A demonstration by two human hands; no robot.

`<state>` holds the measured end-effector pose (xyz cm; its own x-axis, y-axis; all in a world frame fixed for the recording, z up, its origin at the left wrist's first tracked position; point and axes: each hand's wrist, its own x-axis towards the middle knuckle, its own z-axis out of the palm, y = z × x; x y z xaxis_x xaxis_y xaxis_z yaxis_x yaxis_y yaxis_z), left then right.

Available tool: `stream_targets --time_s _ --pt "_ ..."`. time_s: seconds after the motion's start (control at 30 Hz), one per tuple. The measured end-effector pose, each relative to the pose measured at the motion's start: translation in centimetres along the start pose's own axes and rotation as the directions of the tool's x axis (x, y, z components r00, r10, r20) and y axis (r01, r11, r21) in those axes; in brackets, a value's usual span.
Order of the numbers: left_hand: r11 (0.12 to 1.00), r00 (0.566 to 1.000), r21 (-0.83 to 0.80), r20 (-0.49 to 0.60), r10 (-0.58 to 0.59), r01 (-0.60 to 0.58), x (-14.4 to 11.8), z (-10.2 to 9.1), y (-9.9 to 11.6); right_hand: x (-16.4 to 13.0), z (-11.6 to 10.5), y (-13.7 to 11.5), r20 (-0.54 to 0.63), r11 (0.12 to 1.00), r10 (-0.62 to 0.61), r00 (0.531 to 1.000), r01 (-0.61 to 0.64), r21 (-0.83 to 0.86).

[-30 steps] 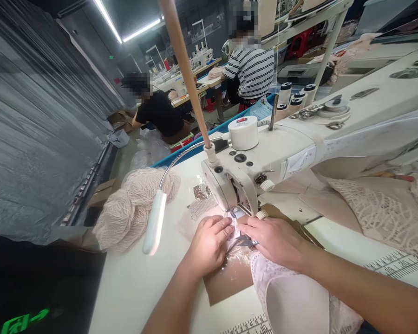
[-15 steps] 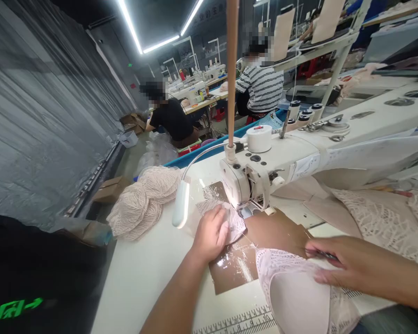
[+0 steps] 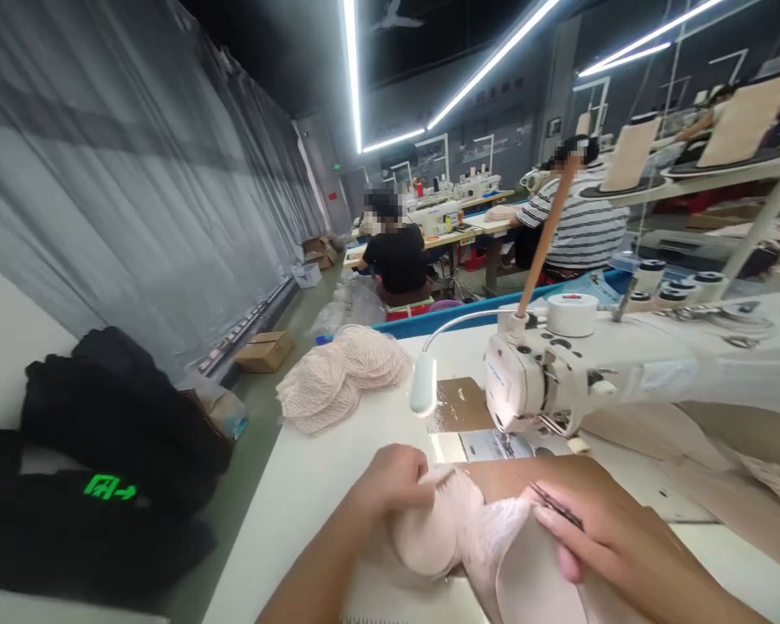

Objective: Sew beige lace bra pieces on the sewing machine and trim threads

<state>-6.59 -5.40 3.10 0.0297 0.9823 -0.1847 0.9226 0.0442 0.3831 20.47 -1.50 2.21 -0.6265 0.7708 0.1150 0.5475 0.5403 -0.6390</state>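
Observation:
A pale pink lace bra (image 3: pixel 429 537) with two padded cups lies in front of the sewing machine (image 3: pixel 516 377), close to me. My left hand (image 3: pixel 393 481) is closed on the upper edge of its left cup; the fingertips are partly hidden. At the right cup, my right hand (image 3: pixel 604 529) pinches the lace edge between thumb and finger. A slim dark metal tool (image 3: pixel 557 504), tweezers or thread snips, is also held in that hand. Beyond the bra shows the machine's metal needle plate (image 3: pixel 487 445), with no fabric on it.
Stacked lace cups (image 3: pixel 344 377) lie at the table's left side. A small lamp (image 3: pixel 424 386) on a bent neck stands beside the machine head. Beige fabric pieces (image 3: pixel 663 433) lie under the machine arm. Thread cones (image 3: pixel 630 156) stand behind, and two people sit at machines farther off.
The bra has come away from the needle area toward me. My left hand has drawn back with its cup, and my right hand has moved in to the other cup's edge. The camera view has shifted.

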Motion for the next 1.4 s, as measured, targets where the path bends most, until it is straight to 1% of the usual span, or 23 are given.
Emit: stream_targets --time_s 0.1,0.13,0.23,0.3,0.33,0.37,0.43,0.47,0.5,0.53,0.57,0.63,0.73,0.83,0.87,0.93,1.0,1.07,1.13,1.2,1.27,1.33,1.4 --pt "1.0 1.0 0.012 -0.016 -0.008 0.008 -3.6 -0.9 -1.9 2.4 2.2 -2.7 0.272 0.924 -0.022 0.962 -0.084 0.374" --pt "1.0 0.999 0.009 -0.023 -0.022 0.022 -4.8 -1.4 -2.8 3.4 2.9 -3.6 0.299 0.897 -0.062 0.952 -0.078 0.436" --pt "0.998 0.993 0.007 -0.098 -0.069 0.07 -7.5 -3.8 -5.6 7.0 5.1 -6.5 0.219 0.88 -0.205 0.954 0.082 0.467" --pt "0.989 0.952 0.066 -0.288 -0.109 0.133 -8.5 -6.5 -7.4 10.0 6.0 -8.4 0.06 0.862 -0.291 0.955 0.235 0.449" --pt "0.979 0.897 0.109 -0.429 -0.109 0.171 -8.6 -8.1 -8.2 11.6 6.3 -9.2 -0.057 0.847 -0.328 0.943 0.32 0.424" --pt "0.97 0.815 0.154 -0.575 -0.065 0.186 -8.6 -9.8 -9.0 13.4 6.5 -10.0 -0.196 0.827 -0.361 0.912 0.41 0.384" --pt "0.958 0.604 0.248 -0.789 0.115 0.142 -7.7 -12.9 -10.3 16.9 6.6 -11.3 -0.418 0.779 -0.432 0.799 0.564 0.273" --pt "0.95 0.509 0.287 -0.84 0.189 0.121 -6.9 -14.2 -10.8 18.6 6.6 -11.6 -0.455 0.764 -0.46 0.763 0.601 0.236" --pt "0.946 0.449 0.304 -0.864 0.226 0.109 -5.8 -15.0 -11.2 20.2 6.7 -11.7 -0.462 0.757 -0.483 0.743 0.62 0.207" --pt "0.948 0.446 0.3 -0.867 0.223 0.109 -4.7 -15.5 -11.7 21.6 6.9 -11.5 -0.449 0.76 -0.502 0.739 0.625 0.179" --pt "0.953 0.491 0.282 -0.849 0.193 0.114 -3.4 -15.4 -12.0 22.9 7.1 -11.2 -0.423 0.773 -0.51 0.749 0.615 0.158" --pt "0.962 0.641 0.241 -0.76 0.106 0.127 -0.9 -13.9 -12.7 24.3 7.9 -9.9 -0.371 0.808 -0.501 0.782 0.576 0.123" --pt "0.968 0.739 0.22 -0.67 0.061 0.12 1.9 -10.3 -13.5 23.1 8.5 -7.6 -0.308 0.851 -0.47 0.827 0.517 0.089" --pt "0.975 0.771 0.171 -0.636 0.001 0.14 2.6 -7.9 -14.0 17.8 7.3 -5.6 -0.192 0.854 -0.495 0.848 0.515 0.071" --pt "0.978 0.771 0.156 -0.637 -0.007 0.138 2.5 -7.6 -14.0 15.5 6.4 -4.9 -0.063 0.854 -0.514 0.856 0.517 0.053" --pt "0.984 0.753 0.141 -0.658 0.012 0.107 1.7 -7.5 -13.9 10.8 4.3 -3.4 0.118 0.873 -0.482 0.868 0.488 -0.024" --pt "0.989 0.722 0.133 -0.691 0.043 0.067 0.6 -7.3 -13.5 6.7 1.8 -1.4 0.159 0.91 -0.386 0.909 0.404 -0.096" --pt "0.995 0.71 0.091 -0.704 0.031 0.046 -0.6 -6.5 -13.0 3.2 -0.9 1.5 0.07 0.959 -0.22 0.973 0.229 -0.169" --pt "0.999 0.772 0.031 -0.635 -0.002 0.027 -1.9 -5.0 -12.3 0.1 -3.7 5.0 -0.104 0.969 -0.029 0.994 0.002 -0.249" --pt "1.0 0.85 -0.016 -0.527 0.002 -0.012 -2.9 -3.1 -10.9 -2.8 -6.3 8.6 -0.325 0.915 0.093 0.941 -0.209 -0.345" --pt "0.995 0.908 -0.089 -0.419 -0.007 -0.033 -3.6 -1.0 -8.6 -5.3 -8.2 11.4 -0.448 0.829 0.171 0.878 -0.374 -0.416" --pt "0.983 0.948 -0.17 -0.318 0.006 -0.063 -3.7 0.6 -5.5 -7.1 -9.3 13.2 -0.463 0.779 0.213 0.86 -0.436 -0.45" --pt "0.955 0.97 -0.27 -0.238 0.057 -0.122 -3.4 1.9 -1.9 -8.0 -9.8 13.8 -0.446 0.788 0.213 0.869 -0.423 -0.447"
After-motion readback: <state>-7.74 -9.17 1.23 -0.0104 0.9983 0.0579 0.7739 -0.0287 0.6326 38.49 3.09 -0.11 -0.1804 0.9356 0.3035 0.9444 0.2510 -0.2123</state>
